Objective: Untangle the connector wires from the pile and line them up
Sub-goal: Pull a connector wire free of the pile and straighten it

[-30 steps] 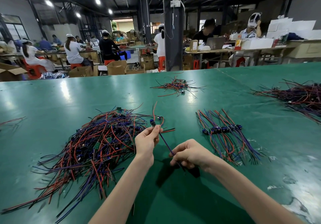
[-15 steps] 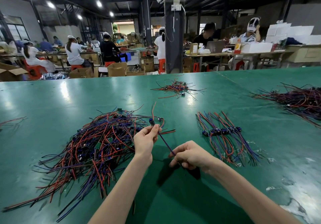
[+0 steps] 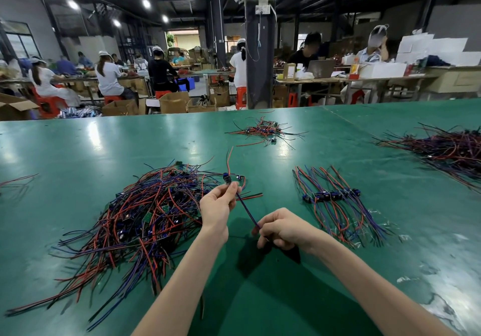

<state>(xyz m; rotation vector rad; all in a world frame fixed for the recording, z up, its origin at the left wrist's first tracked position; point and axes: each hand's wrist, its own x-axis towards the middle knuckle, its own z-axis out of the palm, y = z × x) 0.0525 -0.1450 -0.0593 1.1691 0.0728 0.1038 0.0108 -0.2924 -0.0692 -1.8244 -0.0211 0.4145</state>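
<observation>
The left hand pinches 1 connector wire between thumb and fingertips, just under its dark blue connector, which stands right above those fingertips. A red lead rises from the connector, away from the person. From the pinch the blue-purple wire runs taut, down and to the right, into the right hand, whose fingers are curled round its lower end; how the end lies inside the curl is hidden. Under both hands is the green table. Directly left of the left fingertips, partly behind that hand, lies the tangled pile of red, blue and black wires with small green boards in it. To the right of the right fingers, apart from them, a row of sorted wires lies side by side, its connectors lined up in 1 band. Beyond the fingertips, farther up the table, sits a small tangle, and far right a larger heap.
</observation>
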